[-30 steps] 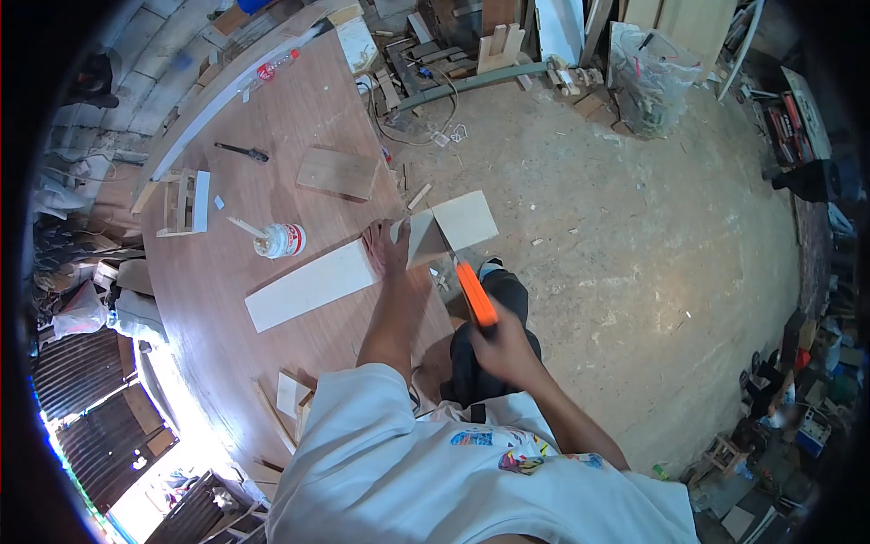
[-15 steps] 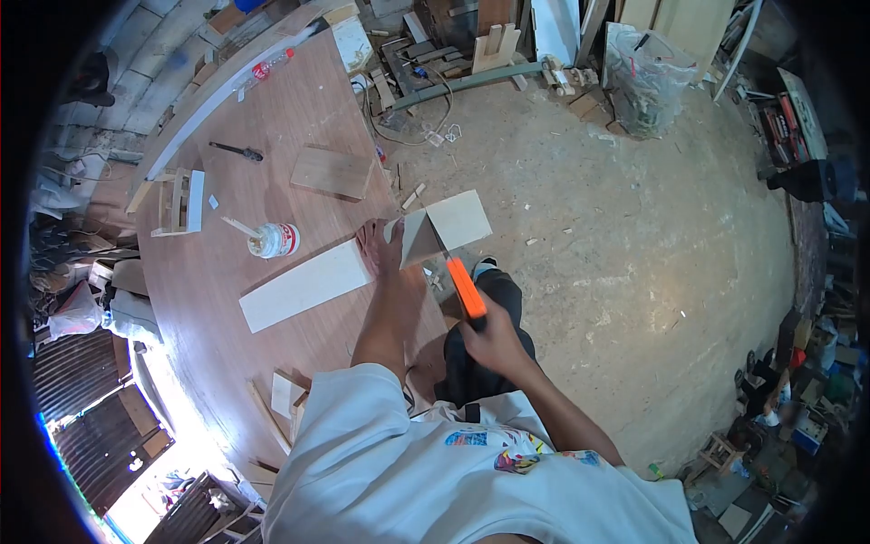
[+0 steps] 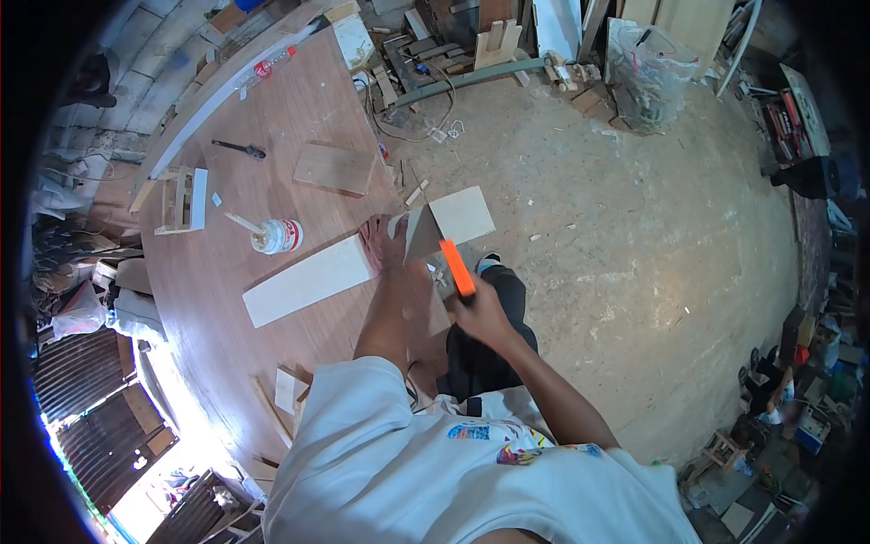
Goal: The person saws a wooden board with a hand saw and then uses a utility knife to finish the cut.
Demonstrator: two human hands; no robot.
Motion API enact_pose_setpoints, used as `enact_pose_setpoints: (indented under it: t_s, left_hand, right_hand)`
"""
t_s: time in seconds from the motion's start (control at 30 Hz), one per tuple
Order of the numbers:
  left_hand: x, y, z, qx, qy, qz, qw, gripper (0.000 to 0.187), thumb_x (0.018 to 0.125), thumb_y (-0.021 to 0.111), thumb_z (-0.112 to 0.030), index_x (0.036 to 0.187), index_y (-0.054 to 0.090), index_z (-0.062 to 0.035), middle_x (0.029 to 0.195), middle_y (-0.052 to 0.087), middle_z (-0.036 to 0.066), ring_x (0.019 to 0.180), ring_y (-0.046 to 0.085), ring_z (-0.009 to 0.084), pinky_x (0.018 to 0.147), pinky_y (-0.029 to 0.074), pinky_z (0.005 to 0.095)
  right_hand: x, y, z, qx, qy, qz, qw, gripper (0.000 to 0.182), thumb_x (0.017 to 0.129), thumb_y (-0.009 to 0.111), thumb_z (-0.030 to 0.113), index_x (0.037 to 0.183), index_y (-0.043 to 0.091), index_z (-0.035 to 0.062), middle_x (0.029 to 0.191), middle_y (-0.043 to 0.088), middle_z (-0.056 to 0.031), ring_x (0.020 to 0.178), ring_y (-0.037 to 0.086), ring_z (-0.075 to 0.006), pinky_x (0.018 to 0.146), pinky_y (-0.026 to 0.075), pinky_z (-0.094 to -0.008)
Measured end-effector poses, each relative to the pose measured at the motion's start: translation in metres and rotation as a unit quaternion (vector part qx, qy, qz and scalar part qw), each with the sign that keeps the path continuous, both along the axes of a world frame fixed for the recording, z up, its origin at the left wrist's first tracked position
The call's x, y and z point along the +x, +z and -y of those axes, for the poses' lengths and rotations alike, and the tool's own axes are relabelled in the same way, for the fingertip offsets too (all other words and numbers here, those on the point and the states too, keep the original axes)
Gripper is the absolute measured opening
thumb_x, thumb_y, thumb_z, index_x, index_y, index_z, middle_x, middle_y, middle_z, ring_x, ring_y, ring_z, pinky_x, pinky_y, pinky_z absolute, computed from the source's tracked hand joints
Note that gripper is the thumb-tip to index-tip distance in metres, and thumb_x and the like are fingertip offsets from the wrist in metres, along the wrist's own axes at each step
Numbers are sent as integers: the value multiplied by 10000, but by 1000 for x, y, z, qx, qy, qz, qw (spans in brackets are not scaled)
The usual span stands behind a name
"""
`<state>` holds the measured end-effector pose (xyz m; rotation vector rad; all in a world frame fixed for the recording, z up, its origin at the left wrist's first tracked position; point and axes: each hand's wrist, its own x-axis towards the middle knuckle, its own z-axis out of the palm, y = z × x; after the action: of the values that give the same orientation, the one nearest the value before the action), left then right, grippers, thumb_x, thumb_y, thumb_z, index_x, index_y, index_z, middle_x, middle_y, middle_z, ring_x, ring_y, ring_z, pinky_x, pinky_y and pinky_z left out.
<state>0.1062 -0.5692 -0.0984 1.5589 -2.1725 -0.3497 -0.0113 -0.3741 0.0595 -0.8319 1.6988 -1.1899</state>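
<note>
A long white board (image 3: 308, 281) lies across the wooden table and reaches past its edge, its far end (image 3: 462, 215) over the floor. My left hand (image 3: 383, 243) presses down on it near the table edge, fingers spread over its surface. In my right hand (image 3: 485, 317) is the orange handle of a handsaw (image 3: 457, 267), gripped with wrapped fingers. The saw's blade crosses the overhanging part of the board, beside my left hand. How deep the blade sits in the wood cannot be made out.
On the table (image 3: 272, 118) are a glue jar (image 3: 279, 237) with a stick in it, a wooden block (image 3: 333, 169), a dark tool (image 3: 239, 149), a small wooden frame (image 3: 184, 201) and a bottle (image 3: 272, 63). Wood scraps and a plastic bag (image 3: 648, 82) line the far side.
My right hand and the saw handle have moved up and slightly left, toward the board. My left hand stays on the board. The view has shifted a little.
</note>
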Motion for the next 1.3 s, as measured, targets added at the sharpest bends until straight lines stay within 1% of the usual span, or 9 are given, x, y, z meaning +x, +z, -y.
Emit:
enact_pose_setpoints:
  t_s: [0.13, 0.43, 0.5, 0.57, 0.63, 0.77, 1.0, 1.1, 1.3]
  left_hand:
    - [11, -13, 4, -8, -4, 7, 1000, 358, 832, 706, -442, 957, 680, -107, 1023, 606, 65, 1055, 543, 287, 969, 410, 422]
    - [13, -2, -24, 34, -35, -12, 999, 355, 799, 751, -411, 943, 696, -91, 1044, 610, 82, 1065, 552, 290, 942, 435, 446]
    - [8, -5, -20, 19, -27, -18, 999, 343, 797, 755, -393, 946, 695, -90, 1040, 610, 83, 1048, 556, 289, 932, 440, 441]
    - [3, -3, -13, -5, -2, -26, 1000, 333, 793, 756, -378, 943, 693, -87, 1031, 611, 89, 1032, 557, 295, 929, 440, 432]
    - [-4, 3, -6, -36, 4, -28, 999, 321, 794, 752, -365, 935, 689, -83, 1013, 611, 93, 1023, 555, 305, 934, 433, 434]
    - [-9, 11, -3, -29, 17, -36, 999, 309, 820, 726, -370, 933, 681, -87, 989, 614, 96, 1019, 558, 310, 949, 422, 446]
    - [-6, 9, -2, -45, 24, -13, 999, 313, 819, 730, -388, 925, 678, -98, 973, 614, 83, 1003, 572, 302, 957, 417, 449]
    - [-7, 6, -2, -71, 28, -29, 997, 308, 813, 740, -383, 917, 681, -99, 970, 611, 77, 995, 573, 294, 938, 428, 440]
    - [-7, 7, -1, -57, 32, -25, 998, 297, 819, 739, -378, 899, 685, -98, 971, 605, 81, 980, 571, 287, 903, 442, 432]
  right_hand:
    - [-1, -18, 51, 43, 0, -48, 998, 353, 798, 596, 2, 1148, 561, -35, 773, 575, -107, 774, 592, -149, 686, 470, -305]
    - [16, 14, -6, 57, -35, 23, 997, 323, 815, 574, -13, 1136, 560, -32, 861, 587, -111, 797, 579, -147, 706, 470, -295]
    - [6, 3, 3, 11, -30, -18, 999, 271, 824, 581, 7, 1092, 559, -34, 818, 590, -94, 748, 570, -139, 678, 469, -292]
    - [-11, 25, 24, 90, -19, 31, 995, 203, 811, 597, 39, 995, 536, -23, 706, 542, -144, 682, 590, -231, 665, 473, -365]
    - [-29, 20, 42, 65, -8, 5, 998, 203, 840, 600, 82, 1004, 528, -13, 655, 538, -114, 608, 591, -209, 586, 473, -357]
    - [-65, 37, 95, 123, 66, 221, 965, 145, 889, 596, 83, 977, 491, 36, 616, 509, -36, 451, 490, -127, 425, 429, -303]
    - [-62, 41, 132, 74, 84, 211, 971, 116, 847, 559, 89, 858, 457, 34, 581, 495, -48, 427, 518, -153, 381, 416, -331]
    - [-51, 50, 116, 112, 71, 140, 981, 103, 860, 528, 80, 895, 450, 23, 578, 490, -48, 427, 520, -153, 377, 406, -335]
    - [-54, 107, 86, 131, 73, 211, 966, 153, 894, 507, 73, 1016, 437, 15, 606, 472, -28, 446, 483, -123, 408, 414, -306]
